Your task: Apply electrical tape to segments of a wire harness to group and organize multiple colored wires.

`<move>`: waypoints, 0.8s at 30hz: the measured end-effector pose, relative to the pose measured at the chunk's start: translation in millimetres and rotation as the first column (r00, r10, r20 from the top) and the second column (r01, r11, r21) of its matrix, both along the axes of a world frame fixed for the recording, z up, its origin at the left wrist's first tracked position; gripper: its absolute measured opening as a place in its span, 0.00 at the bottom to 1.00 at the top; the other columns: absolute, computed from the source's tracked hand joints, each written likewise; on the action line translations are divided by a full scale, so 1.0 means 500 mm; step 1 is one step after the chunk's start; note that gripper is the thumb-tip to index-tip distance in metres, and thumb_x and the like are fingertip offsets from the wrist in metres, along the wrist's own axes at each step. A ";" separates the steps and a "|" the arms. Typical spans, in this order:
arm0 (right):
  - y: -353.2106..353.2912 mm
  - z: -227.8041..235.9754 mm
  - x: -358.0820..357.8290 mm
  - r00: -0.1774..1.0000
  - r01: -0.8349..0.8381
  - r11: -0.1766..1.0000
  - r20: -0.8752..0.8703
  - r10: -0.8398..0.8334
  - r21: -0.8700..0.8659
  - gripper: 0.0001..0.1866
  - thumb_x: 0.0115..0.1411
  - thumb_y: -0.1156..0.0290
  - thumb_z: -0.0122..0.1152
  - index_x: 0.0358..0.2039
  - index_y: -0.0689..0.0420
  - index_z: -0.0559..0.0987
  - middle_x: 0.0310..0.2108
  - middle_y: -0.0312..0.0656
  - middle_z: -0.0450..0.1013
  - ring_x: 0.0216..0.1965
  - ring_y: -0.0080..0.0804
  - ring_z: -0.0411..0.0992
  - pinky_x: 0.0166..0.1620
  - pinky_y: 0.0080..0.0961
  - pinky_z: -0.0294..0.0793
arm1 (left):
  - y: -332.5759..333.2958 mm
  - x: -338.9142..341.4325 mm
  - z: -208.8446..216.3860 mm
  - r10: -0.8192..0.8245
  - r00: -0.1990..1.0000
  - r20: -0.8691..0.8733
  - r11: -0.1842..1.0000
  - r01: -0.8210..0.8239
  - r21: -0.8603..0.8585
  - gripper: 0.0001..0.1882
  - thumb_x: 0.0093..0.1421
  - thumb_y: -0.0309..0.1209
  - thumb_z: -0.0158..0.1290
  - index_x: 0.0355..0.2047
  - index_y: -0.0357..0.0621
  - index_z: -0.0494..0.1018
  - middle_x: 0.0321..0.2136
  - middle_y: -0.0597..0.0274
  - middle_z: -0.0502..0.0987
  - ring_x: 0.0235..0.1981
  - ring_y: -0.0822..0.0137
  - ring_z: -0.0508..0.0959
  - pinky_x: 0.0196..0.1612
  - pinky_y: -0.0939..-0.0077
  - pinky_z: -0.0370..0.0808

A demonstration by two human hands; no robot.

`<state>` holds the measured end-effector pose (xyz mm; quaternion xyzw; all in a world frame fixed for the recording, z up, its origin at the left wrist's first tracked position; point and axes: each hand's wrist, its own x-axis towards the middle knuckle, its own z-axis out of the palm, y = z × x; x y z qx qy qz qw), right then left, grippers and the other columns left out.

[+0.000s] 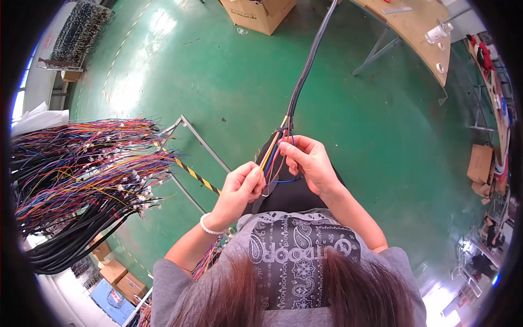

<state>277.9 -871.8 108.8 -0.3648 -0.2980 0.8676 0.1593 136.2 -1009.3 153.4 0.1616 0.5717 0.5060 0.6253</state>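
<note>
A black sheathed cable [305, 73] runs down from the top of the view to just in front of me. Below its end, loose coloured wires [271, 152] fan out: yellow, white, blue, red and brown. My left hand [243, 185] is closed round the lower part of several of these wires. With thumb and fingers pinched together, my right hand [308, 161] grips a wire just below the sheath's end; a blue wire loops beneath it. The wire tips are partly hidden behind my hands.
Thick bundles of coloured wires [92, 169] lie at left, beside a metal frame [204, 141] with a yellow-black striped bar [196, 177]. A cardboard box [259, 15] stands far ahead. A wooden table [419, 32] is at far right, and cartons [480, 163] sit at the right edge.
</note>
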 end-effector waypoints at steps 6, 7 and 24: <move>-0.010 -0.008 -0.003 0.989 0.072 0.986 0.117 -0.090 0.149 0.05 0.58 0.73 0.61 0.27 0.59 0.77 0.20 0.33 0.71 0.16 0.17 0.65 0.20 0.16 0.66 | 0.003 0.013 0.000 -0.033 0.989 -0.144 0.998 0.040 0.041 0.14 0.70 0.33 0.42 0.26 0.42 0.63 0.20 0.72 0.63 0.18 0.82 0.56 0.20 0.86 0.52; -0.012 -0.008 -0.002 0.976 0.039 0.986 0.204 -0.072 0.161 0.05 0.58 0.73 0.60 0.26 0.59 0.77 0.19 0.33 0.71 0.16 0.17 0.65 0.20 0.16 0.65 | 0.005 0.013 -0.002 -0.036 0.992 -0.119 0.999 0.038 0.017 0.14 0.70 0.33 0.42 0.26 0.42 0.63 0.20 0.72 0.63 0.18 0.83 0.57 0.20 0.86 0.53; -0.007 0.025 0.051 0.999 0.040 0.990 0.017 -0.042 0.137 0.08 0.61 0.69 0.61 0.32 0.61 0.78 0.24 0.33 0.74 0.22 0.16 0.68 0.28 0.14 0.68 | 0.061 0.034 -0.014 -0.103 0.994 -0.047 0.992 0.100 -0.071 0.10 0.66 0.33 0.51 0.36 0.36 0.74 0.19 0.74 0.69 0.15 0.85 0.62 0.17 0.89 0.56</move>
